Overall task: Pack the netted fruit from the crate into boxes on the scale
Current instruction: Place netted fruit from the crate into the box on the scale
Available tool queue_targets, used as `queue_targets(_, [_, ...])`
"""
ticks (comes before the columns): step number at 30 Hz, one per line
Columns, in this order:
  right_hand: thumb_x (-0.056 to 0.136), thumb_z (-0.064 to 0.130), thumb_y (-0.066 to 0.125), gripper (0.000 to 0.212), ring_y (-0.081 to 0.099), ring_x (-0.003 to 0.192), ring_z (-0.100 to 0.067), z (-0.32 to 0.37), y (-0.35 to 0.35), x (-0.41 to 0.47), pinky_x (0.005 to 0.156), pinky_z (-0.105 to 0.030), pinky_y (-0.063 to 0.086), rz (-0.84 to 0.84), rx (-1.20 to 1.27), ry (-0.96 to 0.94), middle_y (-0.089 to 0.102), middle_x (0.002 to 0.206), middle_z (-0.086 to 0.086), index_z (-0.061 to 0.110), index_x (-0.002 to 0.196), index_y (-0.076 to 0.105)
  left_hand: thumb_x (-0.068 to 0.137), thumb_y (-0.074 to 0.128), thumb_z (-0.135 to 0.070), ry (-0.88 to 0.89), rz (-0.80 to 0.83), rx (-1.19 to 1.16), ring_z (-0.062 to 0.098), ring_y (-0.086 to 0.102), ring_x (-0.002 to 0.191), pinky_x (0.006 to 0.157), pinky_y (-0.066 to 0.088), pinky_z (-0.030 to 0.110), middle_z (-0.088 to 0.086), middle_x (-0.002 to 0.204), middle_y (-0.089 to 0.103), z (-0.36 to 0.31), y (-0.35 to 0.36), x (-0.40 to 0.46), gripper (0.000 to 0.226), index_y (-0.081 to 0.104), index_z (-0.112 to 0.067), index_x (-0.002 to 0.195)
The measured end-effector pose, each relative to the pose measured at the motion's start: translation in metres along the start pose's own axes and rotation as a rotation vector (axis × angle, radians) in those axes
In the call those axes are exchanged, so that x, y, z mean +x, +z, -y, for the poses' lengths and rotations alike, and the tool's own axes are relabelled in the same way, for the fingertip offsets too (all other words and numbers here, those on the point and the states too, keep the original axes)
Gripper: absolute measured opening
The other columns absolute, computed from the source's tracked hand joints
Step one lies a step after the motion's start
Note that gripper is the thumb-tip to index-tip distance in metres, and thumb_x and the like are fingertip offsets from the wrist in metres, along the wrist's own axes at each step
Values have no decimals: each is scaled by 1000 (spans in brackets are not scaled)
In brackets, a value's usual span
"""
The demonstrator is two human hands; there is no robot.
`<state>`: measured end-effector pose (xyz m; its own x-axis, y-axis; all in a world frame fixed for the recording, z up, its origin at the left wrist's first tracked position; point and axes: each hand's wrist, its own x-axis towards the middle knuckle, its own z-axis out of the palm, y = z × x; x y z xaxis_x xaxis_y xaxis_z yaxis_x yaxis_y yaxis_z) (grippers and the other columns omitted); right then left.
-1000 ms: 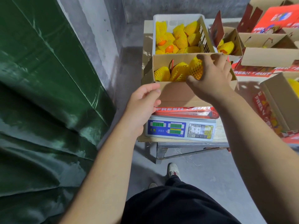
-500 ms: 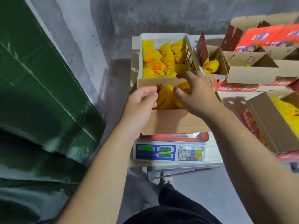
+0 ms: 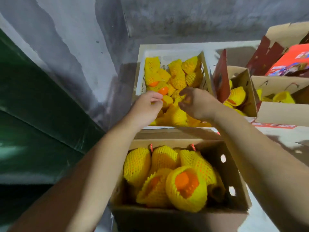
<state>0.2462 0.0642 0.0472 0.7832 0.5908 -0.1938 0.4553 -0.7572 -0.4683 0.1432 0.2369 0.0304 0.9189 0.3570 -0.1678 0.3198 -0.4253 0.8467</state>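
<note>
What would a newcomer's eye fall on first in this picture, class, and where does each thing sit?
First, the bright yellow netted fruit filling the near cardboard box at the bottom. Beyond it, the white crate holds more, with the left hand and right hand reaching over it. Red-printed boxes stand at the right.

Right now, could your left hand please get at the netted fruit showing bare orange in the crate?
Probably yes: the left hand is already over the crate, beside that fruit, which lies uncovered on top.

I see the crate (image 3: 170, 54) behind the near box (image 3: 234, 164); more boxes (image 3: 275, 113) right, fruit (image 3: 185, 186) seemingly in all.
</note>
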Motion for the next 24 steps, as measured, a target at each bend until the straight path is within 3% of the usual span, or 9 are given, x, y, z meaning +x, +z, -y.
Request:
queue_targets(2, [98,32,64,54,57,128,-35,-10,17,46,102,-40,49,104,-51,-14,62,139,-16,15,148,51,103,58,-18,-57,50,116,13,64,101,74,47,15,-1,125,68,9,11,34,28,66,-17,130])
queue_targets(4, [97,30,63,61,55,132,-37,-17,38,91,103,-41,49,204,-101,-14,57,143,-19,15,153,43,103,59,-21,-124,74,211,24,67,110,83,48,26,4,135,67,20,19,58,32,65,-16,134])
queue_targets(6, [95,31,64,67,54,132,-39,-24,61,133,101,-41,49,272,-150,14,53,144,-19,18,156,37,104,57,-26,-182,124,296,23,65,115,89,50,28,2,142,63,30,23,75,35,63,-20,139])
queue_targets(9, [97,34,62,69,52,135,-42,-38,95,182,104,-45,46,310,-186,64,47,148,-21,14,156,31,106,55,-34,-242,171,360,16,64,104,82,51,28,-2,147,58,39,22,92,38,61,-27,142])
queue_targets(12, [93,29,70,75,49,137,-42,-51,129,211,110,-49,44,335,-148,106,43,150,-20,13,152,27,104,58,-34,-244,131,380,19,58,118,91,46,27,-1,144,59,48,22,96,38,62,-30,142])
queue_targets(14, [91,29,73,87,49,137,-42,-57,148,218,109,-52,42,297,-149,162,35,154,-14,21,155,15,104,58,-34,-280,151,354,17,55,120,98,51,34,-3,143,58,52,24,95,39,59,-32,143])
queue_targets(16, [96,36,66,80,53,132,-41,-61,162,220,107,-51,39,187,-179,166,36,153,-10,26,156,13,105,58,-33,-311,166,328,18,55,125,105,52,43,-4,143,58,55,26,95,39,57,-32,143])
queue_targets(21, [73,60,73,87,47,131,-41,-69,156,214,106,-53,39,42,-69,126,50,139,-10,27,143,34,105,55,-33,-284,166,314,20,57,125,105,52,47,-3,142,59,60,25,95,40,56,-32,144])
queue_targets(24, [70,56,74,84,47,130,-39,-71,137,206,109,-45,39,12,277,151,44,131,-10,19,136,40,103,55,-34,-274,153,306,22,57,128,107,50,47,-2,145,58,59,25,96,43,54,-32,147])
